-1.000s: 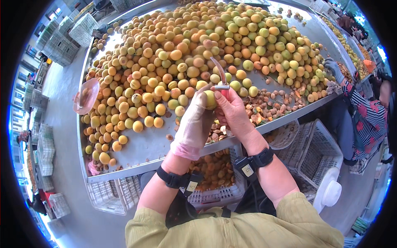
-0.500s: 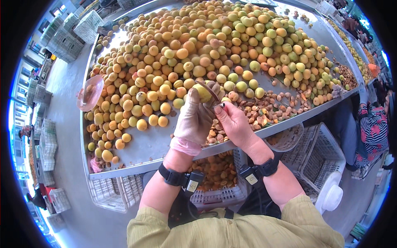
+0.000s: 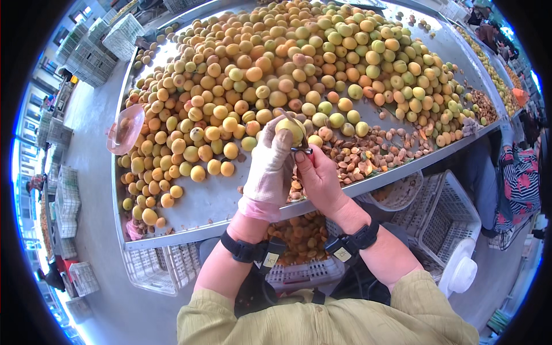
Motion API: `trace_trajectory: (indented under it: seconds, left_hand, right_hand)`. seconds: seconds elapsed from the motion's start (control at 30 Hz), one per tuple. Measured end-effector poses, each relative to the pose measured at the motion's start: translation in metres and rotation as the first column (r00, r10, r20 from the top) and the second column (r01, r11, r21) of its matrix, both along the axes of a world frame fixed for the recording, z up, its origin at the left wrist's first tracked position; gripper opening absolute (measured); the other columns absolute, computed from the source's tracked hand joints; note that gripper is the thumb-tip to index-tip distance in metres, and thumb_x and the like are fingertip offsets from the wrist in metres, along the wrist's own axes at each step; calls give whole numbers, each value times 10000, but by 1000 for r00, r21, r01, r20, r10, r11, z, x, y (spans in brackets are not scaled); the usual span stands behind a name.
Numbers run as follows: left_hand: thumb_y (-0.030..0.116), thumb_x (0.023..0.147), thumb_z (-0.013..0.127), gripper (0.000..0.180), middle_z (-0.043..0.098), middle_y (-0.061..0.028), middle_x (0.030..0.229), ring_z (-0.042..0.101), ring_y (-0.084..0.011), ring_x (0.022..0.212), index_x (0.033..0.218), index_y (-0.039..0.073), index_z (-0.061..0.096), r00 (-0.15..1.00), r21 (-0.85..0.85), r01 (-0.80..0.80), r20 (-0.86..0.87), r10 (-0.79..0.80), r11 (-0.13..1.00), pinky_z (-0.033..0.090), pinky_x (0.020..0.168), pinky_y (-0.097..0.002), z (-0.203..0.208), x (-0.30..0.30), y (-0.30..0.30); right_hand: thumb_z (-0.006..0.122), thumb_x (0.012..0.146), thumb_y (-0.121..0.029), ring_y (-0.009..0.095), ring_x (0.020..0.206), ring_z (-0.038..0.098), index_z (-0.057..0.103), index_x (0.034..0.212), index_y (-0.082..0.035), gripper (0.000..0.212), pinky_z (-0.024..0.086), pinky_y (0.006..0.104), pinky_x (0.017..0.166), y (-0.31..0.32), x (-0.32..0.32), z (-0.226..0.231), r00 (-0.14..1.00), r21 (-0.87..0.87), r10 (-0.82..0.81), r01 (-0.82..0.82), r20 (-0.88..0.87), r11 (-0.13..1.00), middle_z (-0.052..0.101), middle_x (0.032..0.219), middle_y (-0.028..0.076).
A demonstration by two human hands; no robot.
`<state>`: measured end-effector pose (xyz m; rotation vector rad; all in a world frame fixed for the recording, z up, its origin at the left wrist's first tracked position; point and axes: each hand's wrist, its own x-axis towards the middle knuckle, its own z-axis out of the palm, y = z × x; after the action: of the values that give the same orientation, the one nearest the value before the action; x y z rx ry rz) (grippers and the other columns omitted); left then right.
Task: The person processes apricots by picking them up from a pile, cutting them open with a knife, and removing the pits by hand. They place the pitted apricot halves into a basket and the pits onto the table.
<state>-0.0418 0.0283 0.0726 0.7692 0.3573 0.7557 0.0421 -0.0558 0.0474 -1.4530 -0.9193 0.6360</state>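
A gloved left hand (image 3: 269, 167) is curled around a yellow-green fruit (image 3: 292, 133) at the grip's centre, while the bare right hand (image 3: 322, 178) is closed on a curved knife (image 3: 301, 150), its blade against the fruit. Beyond the grip spreads a heap of fruit (image 3: 261, 72); brown pits (image 3: 368, 155) lie to the right, and a filled crate (image 3: 302, 277) sits below.

Since a second ago, we have swung our knife (image 3: 301, 150) from pointing away beyond the fruit (image 3: 292, 131) to curving over it, and drawn our right hand (image 3: 323, 179) nearer to us.
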Motion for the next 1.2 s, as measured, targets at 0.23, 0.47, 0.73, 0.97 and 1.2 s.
trace_trajectory:
  seconds: [0.23,0.47,0.73,0.97,1.2]
  left_hand:
    - [369,929,670,522,615,-91,1176,592,-221,1106,1284,15,524,996,-23,25,-82,-27,999,461,995,-347,7,-3,3]
    - [197,750,838,640,612,-82,1153,598,-161,1058,1262,-35,533,929,379,106,-367,44,919,488,946,-298,28,-26,35]
    - [275,738,859,711,583,-70,1167,572,-179,1085,1283,0,493,994,111,78,-90,-68,991,442,989,-302,13,-10,20]
    - [344,813,749,634,575,-73,1214,534,-184,1161,1278,-18,514,948,411,159,-319,-22,898,406,1032,-336,15,-4,-1]
    - [363,1041,455,400,571,-70,1188,562,-155,1108,1231,19,527,946,89,-119,-292,140,989,466,972,-314,17,14,-23]
  right_hand:
    - [561,1005,-322,179,555,481,523,905,-17,323,419,311,544,-2,2,4,999,1,32,-32,3,999,537,628,64]
    - [588,990,-363,94,600,447,547,898,-13,365,398,280,543,-12,35,26,962,-197,272,-269,-15,943,499,636,6]
    - [518,1010,-430,18,493,374,499,985,-74,357,284,178,445,-19,29,20,809,142,167,-104,-563,984,427,641,-66]
    - [645,942,-382,144,747,627,591,1085,-69,349,516,319,656,6,33,6,986,149,-115,132,-117,980,608,844,45]
    - [652,884,-474,314,695,661,498,1069,-103,443,515,411,607,-5,17,13,966,87,-136,120,221,989,616,718,84]
